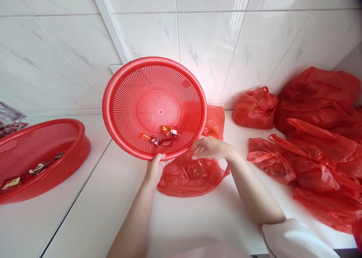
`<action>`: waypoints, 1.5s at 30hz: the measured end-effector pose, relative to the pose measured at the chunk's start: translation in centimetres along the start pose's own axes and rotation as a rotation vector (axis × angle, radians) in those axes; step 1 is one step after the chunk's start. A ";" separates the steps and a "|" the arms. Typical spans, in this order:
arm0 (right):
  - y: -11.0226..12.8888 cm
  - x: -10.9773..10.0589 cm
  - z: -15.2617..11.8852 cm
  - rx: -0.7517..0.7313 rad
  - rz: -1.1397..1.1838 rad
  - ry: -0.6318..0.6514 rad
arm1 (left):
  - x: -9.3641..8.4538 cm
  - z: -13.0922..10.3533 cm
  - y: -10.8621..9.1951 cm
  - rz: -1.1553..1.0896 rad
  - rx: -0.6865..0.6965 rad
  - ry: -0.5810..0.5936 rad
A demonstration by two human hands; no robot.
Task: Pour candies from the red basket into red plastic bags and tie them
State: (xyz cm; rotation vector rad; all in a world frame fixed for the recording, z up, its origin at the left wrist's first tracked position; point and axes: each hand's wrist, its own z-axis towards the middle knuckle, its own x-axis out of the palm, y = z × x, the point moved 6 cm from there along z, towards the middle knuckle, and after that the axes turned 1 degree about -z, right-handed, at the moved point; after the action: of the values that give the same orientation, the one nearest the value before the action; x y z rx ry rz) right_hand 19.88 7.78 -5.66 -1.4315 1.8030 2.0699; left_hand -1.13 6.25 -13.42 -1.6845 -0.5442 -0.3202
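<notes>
A red plastic basket [157,71] with perforated walls is tilted up towards me above the table. My left hand [156,168] grips its lower rim, the thumb inside. Several small wrapped sweets [166,132] in red foil lie against the basket's lower wall. Just below the rim's right side, my right hand [210,148] has loosely bent fingers, slightly apart, with nothing visible in them. Beneath both hands a thin red plastic bag [183,186] rests on the table, a wrapped sweet showing inside. Part of this bag is hidden by the basket and my right hand.
To the left stands a second red basket [74,145] with wrapped pieces inside. Several filled red plastic bags [319,152] crowd the right side, and a small tied bag [256,109] sits near the wall. A tiled wall [206,35] backs the white table [113,190].
</notes>
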 end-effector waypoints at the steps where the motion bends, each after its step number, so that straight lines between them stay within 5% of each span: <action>1: 0.0 -0.4 0.2 0.013 -0.035 -0.108 | 0.0 0.0 0.1 0.005 -0.005 -0.006; 5: 0.2 -0.7 0.8 0.003 -0.142 -0.404 | 0.6 -0.8 1.0 0.043 -0.049 -0.033; 14: -1.6 0.7 3.1 0.047 -0.380 -0.506 | 1.8 -2.1 4.0 0.170 -0.178 0.139; 17: -2.2 -0.4 2.9 0.048 -0.228 -0.623 | 1.4 -2.0 4.0 0.206 -0.174 0.119; 20: -2.6 -1.8 2.2 -0.014 0.209 -0.796 | 1.5 -2.0 3.4 0.176 -0.150 0.092; 24: -2.7 -1.5 2.5 -0.090 0.977 -0.677 | 2.0 -1.9 2.5 0.107 -0.128 0.100; 28: -2.6 -1.3 2.6 -0.022 1.302 -0.568 | 2.0 -1.7 2.0 0.089 -0.112 0.083; 38: -3.4 -2.1 2.1 -0.023 1.147 -0.741 | 1.8 -1.4 1.2 0.006 -0.068 0.038; 45: -2.9 -1.9 2.0 -0.081 1.065 -0.699 | 0.8 -0.7 1.0 0.044 -0.061 -0.005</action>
State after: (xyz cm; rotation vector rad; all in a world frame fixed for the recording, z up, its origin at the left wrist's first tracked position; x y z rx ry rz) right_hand 21.49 11.27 -6.87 0.4679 2.2999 2.4943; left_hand 0.08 5.64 -13.74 -1.7545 -0.5046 -0.3036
